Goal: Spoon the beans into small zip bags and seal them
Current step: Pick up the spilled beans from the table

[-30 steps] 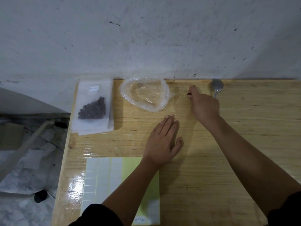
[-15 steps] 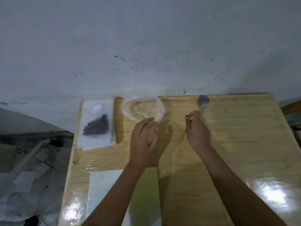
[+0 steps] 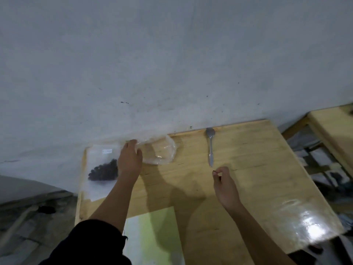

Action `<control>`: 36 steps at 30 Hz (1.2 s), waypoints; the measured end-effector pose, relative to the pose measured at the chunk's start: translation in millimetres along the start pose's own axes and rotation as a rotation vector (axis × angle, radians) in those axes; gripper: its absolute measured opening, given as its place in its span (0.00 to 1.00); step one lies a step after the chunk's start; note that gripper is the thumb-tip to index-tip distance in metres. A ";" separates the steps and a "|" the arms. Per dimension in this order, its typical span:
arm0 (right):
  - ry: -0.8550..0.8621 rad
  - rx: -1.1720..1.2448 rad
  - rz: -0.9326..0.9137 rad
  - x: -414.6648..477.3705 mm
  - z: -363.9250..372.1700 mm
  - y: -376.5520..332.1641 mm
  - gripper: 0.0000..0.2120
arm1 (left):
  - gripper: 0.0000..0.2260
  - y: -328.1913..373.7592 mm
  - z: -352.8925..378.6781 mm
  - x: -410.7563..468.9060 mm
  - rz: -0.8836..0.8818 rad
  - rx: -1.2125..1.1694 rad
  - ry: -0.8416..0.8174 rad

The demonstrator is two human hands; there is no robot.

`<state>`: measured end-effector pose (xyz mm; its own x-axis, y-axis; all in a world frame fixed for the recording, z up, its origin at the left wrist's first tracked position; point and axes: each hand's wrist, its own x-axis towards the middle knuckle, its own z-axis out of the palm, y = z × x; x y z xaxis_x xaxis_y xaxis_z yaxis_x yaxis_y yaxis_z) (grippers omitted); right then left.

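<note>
Left hand (image 3: 129,159), fingers spread, reaches the far-left filled zip bag (image 3: 99,167); right hand (image 3: 225,186) pinches one bean (image 3: 214,171) near the spoon (image 3: 210,148). Risk: the small pinched bean slipping and rolling off the bench (image 3: 257,188).

There was one view only, from a wide-angle camera worn on the person's head, so nothing was shared with a second view. It looked forward and slightly down, tilted so that the grey wall (image 3: 172,64) filled the upper half and the wooden table (image 3: 248,178) lay skewed across the lower half, its far edge meeting the wall. The camera sat close, at arm's reach: both forearms entered from the bottom edge, the left hand (image 3: 129,159) reaching to the table's far left, the right hand (image 3: 225,184) nearer the middle. The floor (image 3: 28,217) showed at lower left, and a second wooden frame (image 3: 328,127) at the right edge. The picture was soft with blur.
</note>
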<state>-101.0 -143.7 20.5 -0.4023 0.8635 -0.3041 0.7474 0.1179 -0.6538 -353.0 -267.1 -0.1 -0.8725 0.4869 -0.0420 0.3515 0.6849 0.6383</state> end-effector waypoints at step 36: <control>0.845 0.367 0.712 -140.5 -209.1 468.5 0.08 | 0.13 261.5 401.4 -431.2 0.825 0.010 -1.157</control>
<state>416.2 -107.2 -98.3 0.6309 0.7454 -0.2153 0.4084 -0.5550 -0.7247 251.5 -80.4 -123.7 0.3447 0.9007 -0.2645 0.6217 -0.0079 0.7832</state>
